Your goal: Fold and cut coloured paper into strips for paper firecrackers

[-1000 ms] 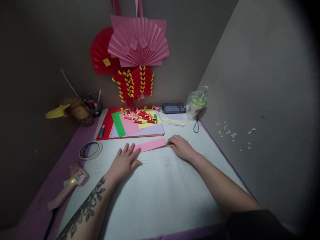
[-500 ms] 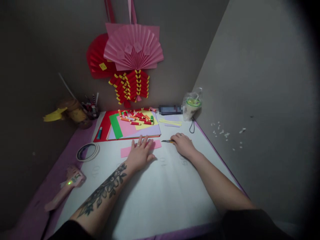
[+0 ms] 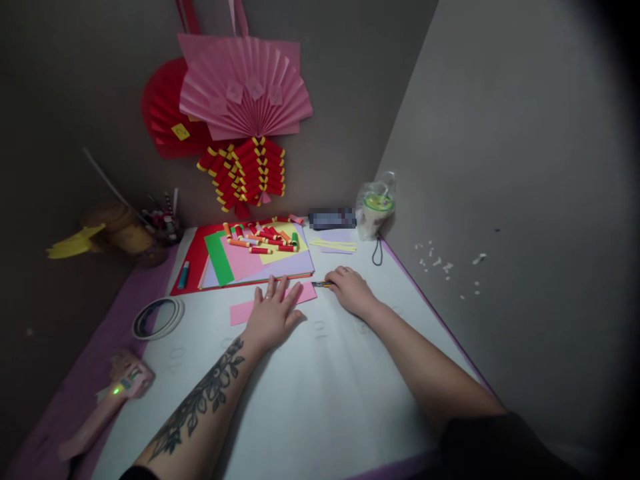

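Observation:
My left hand [image 3: 273, 317] lies flat with its fingers spread over a pink paper strip [image 3: 242, 313], covering the strip's middle. Both ends of the strip show on the white table sheet [image 3: 310, 387]. A craft knife [image 3: 321, 285] is gripped in my right hand [image 3: 350, 290], its blade pointing left and reaching the strip's right end. Whether the blade touches the paper, I cannot tell. Just behind my left hand sits a stack of coloured paper sheets [image 3: 265, 272], topped by several small red and orange paper rolls [image 3: 261, 251].
A glue stick [image 3: 183, 275], tape rolls [image 3: 175, 317] and a pink glue gun [image 3: 125, 387] lie at the left. Yellow paper strips [image 3: 333, 245] and a bagged cup [image 3: 375, 210] stand at the back right. Paper fans [image 3: 247, 87] hang on the wall.
My right hand has moved left with the craft knife, bringing its blade to the strip's right end. My left hand stays on the strip. The camera view has shifted slightly.

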`<state>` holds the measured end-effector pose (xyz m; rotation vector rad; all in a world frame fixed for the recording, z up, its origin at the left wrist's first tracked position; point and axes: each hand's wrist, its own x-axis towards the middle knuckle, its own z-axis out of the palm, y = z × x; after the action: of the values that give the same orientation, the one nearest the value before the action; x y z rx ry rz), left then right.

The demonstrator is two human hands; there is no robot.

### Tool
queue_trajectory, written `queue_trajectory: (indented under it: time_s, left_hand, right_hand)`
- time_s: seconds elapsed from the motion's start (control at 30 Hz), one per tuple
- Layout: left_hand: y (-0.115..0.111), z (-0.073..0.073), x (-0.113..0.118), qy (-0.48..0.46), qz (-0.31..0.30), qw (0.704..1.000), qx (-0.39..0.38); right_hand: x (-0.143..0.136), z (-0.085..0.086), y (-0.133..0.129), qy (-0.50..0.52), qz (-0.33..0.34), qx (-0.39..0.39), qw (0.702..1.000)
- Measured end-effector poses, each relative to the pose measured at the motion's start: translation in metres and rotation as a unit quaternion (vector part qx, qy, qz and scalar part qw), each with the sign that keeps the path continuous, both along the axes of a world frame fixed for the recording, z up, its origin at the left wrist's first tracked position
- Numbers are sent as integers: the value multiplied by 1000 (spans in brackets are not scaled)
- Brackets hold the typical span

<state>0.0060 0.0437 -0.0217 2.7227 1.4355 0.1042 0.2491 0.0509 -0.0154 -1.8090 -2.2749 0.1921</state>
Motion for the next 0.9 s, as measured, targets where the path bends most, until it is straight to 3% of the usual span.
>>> queue_trajectory:
  time_s: [0.47, 0.9]
  left_hand:
    - [2, -1, 0, 1, -6, 1000, -19]
    - [4, -2, 0, 4, -49, 999, -23]
  right_hand:
    - [10, 5, -15, 20, 52, -14, 998]
    - [0, 9, -17, -11, 64, -17, 998]
